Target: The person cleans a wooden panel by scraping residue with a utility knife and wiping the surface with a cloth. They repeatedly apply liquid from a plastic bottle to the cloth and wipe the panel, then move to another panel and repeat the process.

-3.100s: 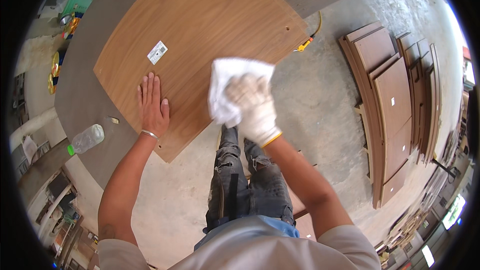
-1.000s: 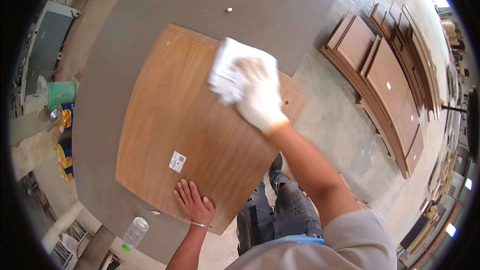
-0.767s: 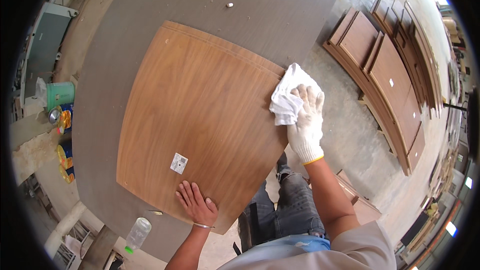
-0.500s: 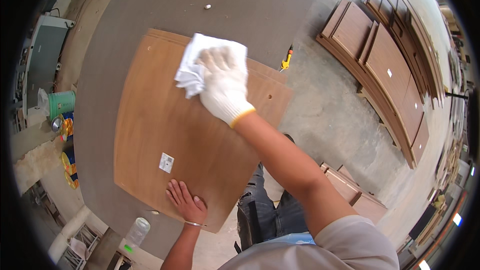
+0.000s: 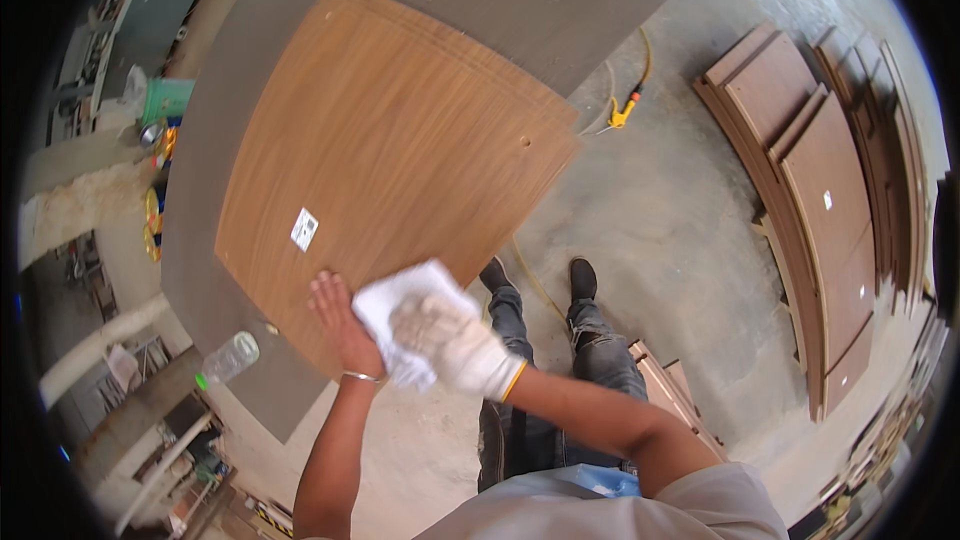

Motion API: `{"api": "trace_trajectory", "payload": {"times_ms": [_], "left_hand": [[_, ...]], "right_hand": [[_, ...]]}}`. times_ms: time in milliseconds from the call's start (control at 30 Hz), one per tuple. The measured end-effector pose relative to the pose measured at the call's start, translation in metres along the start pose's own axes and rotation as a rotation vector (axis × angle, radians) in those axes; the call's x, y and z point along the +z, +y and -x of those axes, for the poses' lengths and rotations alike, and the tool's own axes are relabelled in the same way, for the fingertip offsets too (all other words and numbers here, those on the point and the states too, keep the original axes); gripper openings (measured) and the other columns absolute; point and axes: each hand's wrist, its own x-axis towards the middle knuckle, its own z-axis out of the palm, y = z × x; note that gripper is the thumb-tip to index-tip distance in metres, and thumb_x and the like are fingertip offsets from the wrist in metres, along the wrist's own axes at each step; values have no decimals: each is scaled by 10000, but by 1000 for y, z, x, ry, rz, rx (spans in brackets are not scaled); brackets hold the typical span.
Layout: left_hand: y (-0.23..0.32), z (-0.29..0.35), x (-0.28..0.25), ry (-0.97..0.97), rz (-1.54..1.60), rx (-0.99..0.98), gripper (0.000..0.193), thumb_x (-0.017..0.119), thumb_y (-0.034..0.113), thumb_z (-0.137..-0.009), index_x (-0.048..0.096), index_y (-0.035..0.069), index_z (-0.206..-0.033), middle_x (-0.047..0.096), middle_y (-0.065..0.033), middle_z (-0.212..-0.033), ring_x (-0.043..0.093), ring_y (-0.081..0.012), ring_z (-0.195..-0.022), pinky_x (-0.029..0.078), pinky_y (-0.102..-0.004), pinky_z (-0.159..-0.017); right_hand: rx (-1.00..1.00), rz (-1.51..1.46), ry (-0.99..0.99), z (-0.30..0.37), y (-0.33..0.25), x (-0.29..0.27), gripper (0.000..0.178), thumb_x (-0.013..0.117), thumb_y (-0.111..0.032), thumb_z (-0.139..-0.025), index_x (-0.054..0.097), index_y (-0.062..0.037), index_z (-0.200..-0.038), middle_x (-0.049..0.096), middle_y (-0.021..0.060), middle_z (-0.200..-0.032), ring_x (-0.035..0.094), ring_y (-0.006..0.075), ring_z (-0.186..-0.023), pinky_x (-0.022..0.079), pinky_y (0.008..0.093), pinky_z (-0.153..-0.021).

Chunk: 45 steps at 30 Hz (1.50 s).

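A brown wood-grain panel (image 5: 390, 130) with a small white label (image 5: 305, 229) lies on the grey tabletop; stepped edges at its far side suggest more panels beneath. Bare and flat, my left hand (image 5: 345, 325) rests on the panel's near edge, fingers out. My right hand (image 5: 450, 340), in a white knit glove with a yellow cuff, presses a folded white cloth (image 5: 405, 310) at the near right edge, close beside my left hand. Motion blurs the gloved fingers, and part of the cloth hangs past the edge.
A clear bottle with a green cap (image 5: 230, 360) lies at the table's near left corner. On the floor to the right are a yellow air blow gun (image 5: 622, 112) with its hose and stacks of brown panels (image 5: 800, 180). A green bucket (image 5: 168, 100) stands left.
My right hand has swept the cloth from the panel's far edge back to its near edge, beside my left hand. The whole view has shifted and turned a little.
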Motion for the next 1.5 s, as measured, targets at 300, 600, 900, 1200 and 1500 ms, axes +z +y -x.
{"api": "trace_trajectory", "payload": {"times_ms": [300,600,900,1200,1500], "left_hand": [[79,29,-3,-72,34,65,990,614,515,-983,167,-72,-1643,79,-317,-1727,6,-534,-1591,-4,-694,-1239],[124,8,15,22,-87,-180,993,748,426,-911,226,41,-1663,149,-247,-1738,97,-520,-1586,120,-734,-1216],[146,72,31,136,-269,-90,566,547,158,-981,475,48,-1531,426,-275,-1598,408,-536,-1446,393,-678,-1131],[217,167,-110,10,-174,25,669,669,225,-876,526,67,-1511,494,-267,-1551,489,-471,-1414,495,-540,-1073],[66,52,-389,237,346,-236,260,751,146,-879,742,44,-1118,765,-206,-1041,745,-367,-956,584,-427,-844]], "right_hand": [[163,1269,778,-28,-17,-320,521,648,-152,-906,602,-49,-1414,641,210,-1392,604,366,-1307,451,426,-1129],[910,549,818,187,42,-269,565,513,-511,-1025,734,7,-1070,728,204,-850,699,277,-800,521,460,-732],[1169,462,373,259,16,-89,408,532,-410,-988,743,-90,-1128,736,278,-1082,675,481,-1121,543,537,-903],[981,693,638,260,-15,-213,462,551,-332,-905,748,68,-1026,767,221,-897,742,383,-806,572,463,-713],[882,209,1080,197,-53,-258,387,598,-219,-881,731,29,-1146,685,73,-847,623,185,-717,496,364,-666]]}}
